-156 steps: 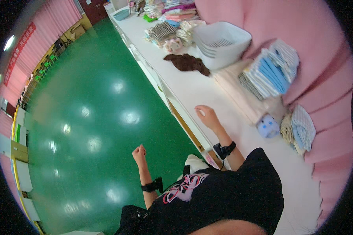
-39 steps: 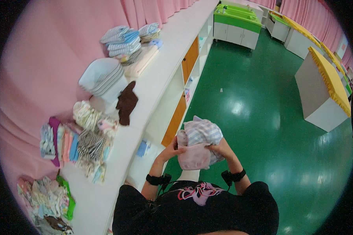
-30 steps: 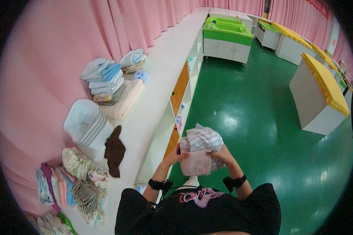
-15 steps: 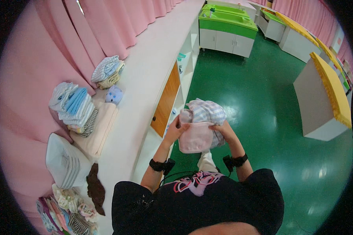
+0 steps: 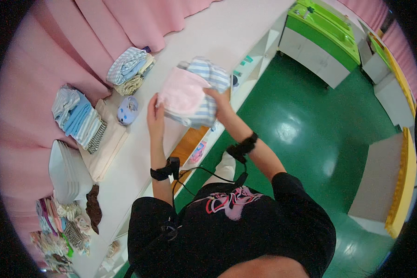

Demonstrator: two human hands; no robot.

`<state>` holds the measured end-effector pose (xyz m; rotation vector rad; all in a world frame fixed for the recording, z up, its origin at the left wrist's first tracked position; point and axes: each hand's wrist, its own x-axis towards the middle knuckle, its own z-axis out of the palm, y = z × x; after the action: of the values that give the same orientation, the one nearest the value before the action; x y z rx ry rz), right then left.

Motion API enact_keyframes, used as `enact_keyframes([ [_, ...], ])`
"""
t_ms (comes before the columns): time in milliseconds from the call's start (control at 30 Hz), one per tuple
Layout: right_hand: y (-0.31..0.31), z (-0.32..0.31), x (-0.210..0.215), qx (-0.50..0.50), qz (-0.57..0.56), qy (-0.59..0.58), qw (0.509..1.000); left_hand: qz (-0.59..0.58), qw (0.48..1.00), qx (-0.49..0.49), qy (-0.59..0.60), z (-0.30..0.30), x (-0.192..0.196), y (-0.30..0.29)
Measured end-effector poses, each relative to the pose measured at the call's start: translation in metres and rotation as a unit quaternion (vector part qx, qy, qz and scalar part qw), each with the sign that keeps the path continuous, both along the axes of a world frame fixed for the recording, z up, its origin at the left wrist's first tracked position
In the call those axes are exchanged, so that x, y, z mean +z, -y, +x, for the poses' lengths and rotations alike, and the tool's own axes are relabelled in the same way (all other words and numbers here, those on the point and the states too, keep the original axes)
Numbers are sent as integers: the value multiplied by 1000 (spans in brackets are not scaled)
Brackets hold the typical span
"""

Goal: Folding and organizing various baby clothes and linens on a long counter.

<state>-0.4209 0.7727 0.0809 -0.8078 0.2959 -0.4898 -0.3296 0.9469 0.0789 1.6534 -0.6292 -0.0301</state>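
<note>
The person holds a bundle of folded cloths [image 5: 192, 92], pink on the near face and blue-and-white striped behind, up over the long white counter [image 5: 217, 37]. The left hand [image 5: 155, 113] is closed on the bundle's left edge; the right hand [image 5: 220, 104] grips its right side, fingers curled round. It looks light and soft, likely to sag or slip apart unless pinched at both edges as now. On the counter left of the bundle sit a small round blue container [image 5: 127, 110] and a striped cloth stack [image 5: 129, 69]; beyond the bundle the counter is bare. The counter's edge runs just below the bundle, with green floor [image 5: 301, 120] to the right.
</note>
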Motion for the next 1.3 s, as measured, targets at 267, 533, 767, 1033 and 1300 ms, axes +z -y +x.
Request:
enact_keyframes([
  [267,54,151,-151,327,26,-177,928,223,961,161,19,117,-76,48],
  [533,162,154,-106,427,-48,-241,870,429,847,296,107,125,-65,100],
  [767,189,212,-115,519,-147,-241,807,555,718,377,186,158,-82,102],
  [1033,258,241,-74,622,-404,-92,665,257,774,578,37,112,1,179],
  [1300,319,246,4,226,-652,278,668,-25,902,384,-198,114,-11,357],
])
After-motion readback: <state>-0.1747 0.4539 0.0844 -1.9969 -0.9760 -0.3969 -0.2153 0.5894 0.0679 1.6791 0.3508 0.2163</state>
